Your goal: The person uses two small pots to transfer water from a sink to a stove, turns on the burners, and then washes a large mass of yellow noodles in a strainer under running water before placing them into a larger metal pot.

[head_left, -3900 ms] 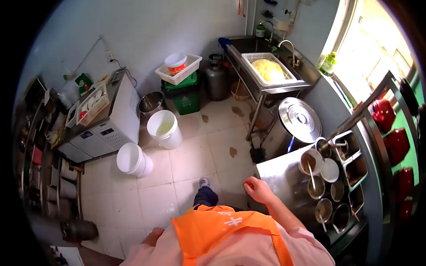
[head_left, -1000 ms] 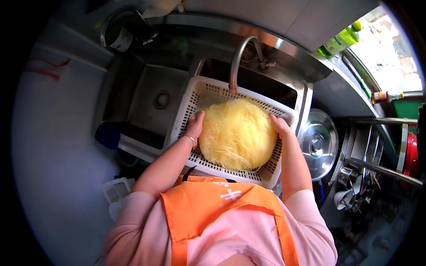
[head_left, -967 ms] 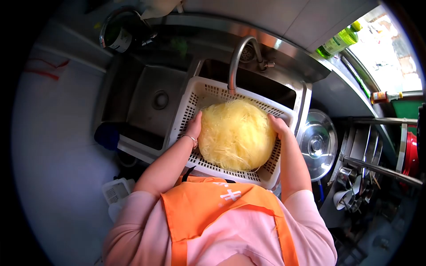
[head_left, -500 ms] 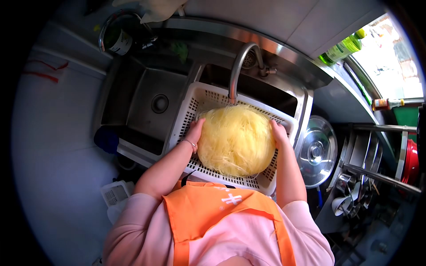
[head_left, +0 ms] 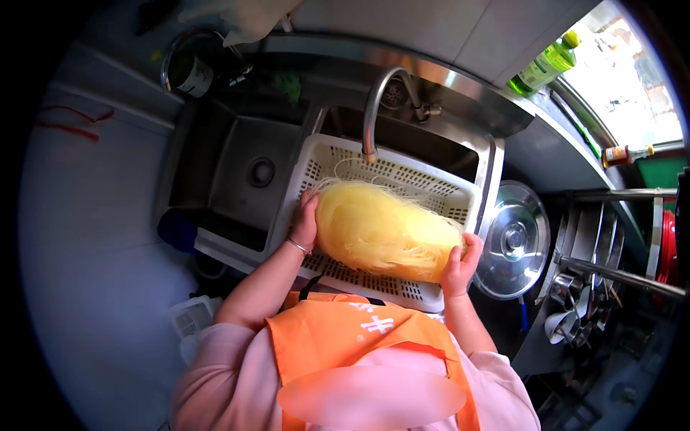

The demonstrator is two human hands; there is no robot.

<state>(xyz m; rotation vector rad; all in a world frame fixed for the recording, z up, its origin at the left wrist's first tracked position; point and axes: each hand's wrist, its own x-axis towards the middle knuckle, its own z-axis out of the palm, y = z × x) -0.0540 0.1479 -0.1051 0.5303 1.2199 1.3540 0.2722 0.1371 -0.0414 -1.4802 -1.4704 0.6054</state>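
Observation:
A large mass of thin yellow noodles [head_left: 384,230] is held between my hands over a white slotted plastic basket [head_left: 424,176]. My left hand [head_left: 305,221] is closed on its left end, a thin bracelet at the wrist. On the lower right end my right hand [head_left: 461,266] grips it, thumb turned up. The bundle looks long and slanted, its right end lower in view, and loose strands stick out along the upper edge. Underneath, the basket rests across the right sink basin [head_left: 431,147]. The curved faucet [head_left: 371,115] ends just above the noodles.
To the left is a second steel sink basin [head_left: 251,165] with a drain. A round metal lid [head_left: 514,241] stands at the right, near a rack [head_left: 625,266] with pots and ladles. A green bottle [head_left: 545,66] stands by the window. Another person's hand [head_left: 244,16] shows at the top.
The noodle mass has gone from a rounded heap to a longer, slanted bundle. My right hand has moved down and turned, while my left hand shifted slightly left.

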